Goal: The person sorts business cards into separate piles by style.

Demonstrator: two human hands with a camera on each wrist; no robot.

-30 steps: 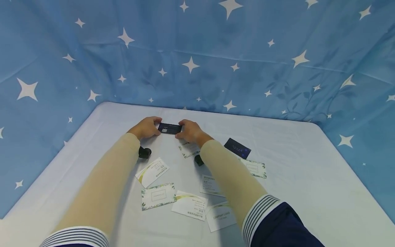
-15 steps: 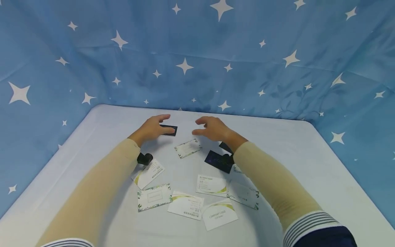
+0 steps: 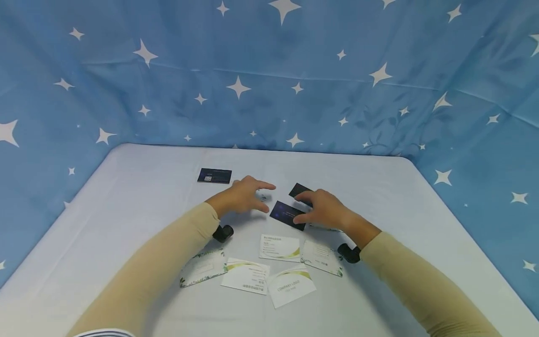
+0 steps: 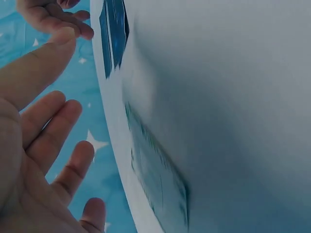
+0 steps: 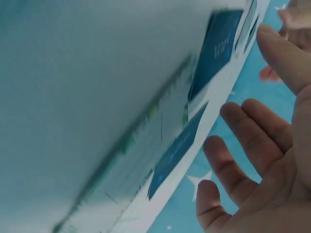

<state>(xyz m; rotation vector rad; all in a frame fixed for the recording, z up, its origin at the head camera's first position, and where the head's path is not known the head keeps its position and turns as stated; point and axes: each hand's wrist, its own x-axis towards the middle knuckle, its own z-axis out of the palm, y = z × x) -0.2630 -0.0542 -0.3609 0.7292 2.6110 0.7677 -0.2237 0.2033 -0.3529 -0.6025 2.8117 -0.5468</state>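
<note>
The dark blue card (image 3: 286, 214) lies flat on the white table (image 3: 370, 173) between the two hands, slanted, its right end beneath the thumb of the right hand (image 3: 324, 209) as the head camera sees it. How far the work has come can only be judged from the layout: one dark card with a printed square code (image 3: 214, 176) lies squarely by itself at the far left and looks finished, while the others sit at mixed angles and seem left to deal with. Among these are a second dark card (image 3: 298, 189), partly covered by the right fingers, a leafy-bordered card (image 5: 146, 150) below the right hand, and another leafy card (image 4: 160, 184) largely hidden behind the left hand (image 3: 242, 195) in the head view. Nearer the person, white cards such as the COMPANY LOGO card (image 3: 291, 284) form a loose cluster, some edges close together. As for the grip, neither hand holds anything: the right has its thumb and fingers parted and hangs over the blue card, with no contact visible in its wrist view, and the left is spread wide, its gap facing the card's left end from just beside it. Picking up or straightening that card appears not yet done.
</note>
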